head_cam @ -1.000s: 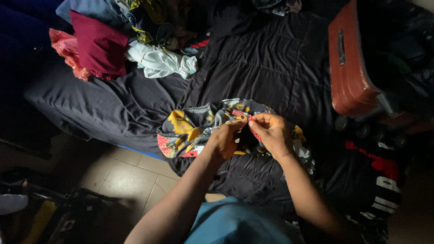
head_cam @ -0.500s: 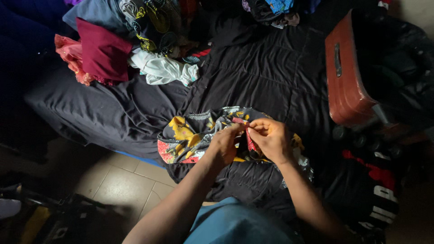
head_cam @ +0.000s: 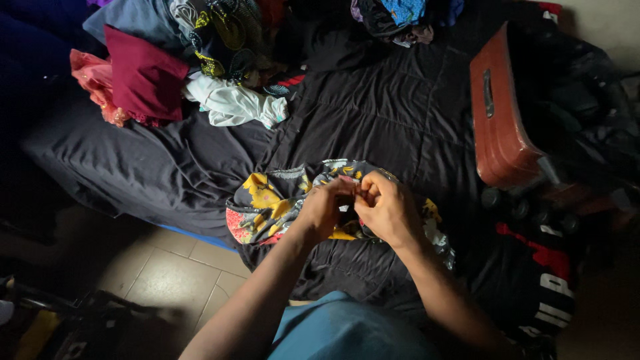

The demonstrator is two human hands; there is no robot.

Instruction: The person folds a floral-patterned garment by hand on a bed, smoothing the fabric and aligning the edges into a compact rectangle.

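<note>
Both hands meet over a crumpled floral cloth with yellow and red flowers on a dark ground [head_cam: 267, 203], left hand [head_cam: 325, 208] and right hand [head_cam: 385, 208] with fingertips drawn together, pinching a small bit of that cloth between them. The cloth lies bunched on a dark quilted bed cover [head_cam: 373, 113], near the bed's front edge. Further up the bed: a white crumpled garment [head_cam: 233, 105], a folded maroon cloth [head_cam: 143, 80] on a pink lacy fabric [head_cam: 93, 83], and a patterned green-yellow heap [head_cam: 223, 33]. A red-brown hard suitcase [head_cam: 497, 127] lies to the right. Tiled floor [head_cam: 167, 273] lies below the bed.
</note>
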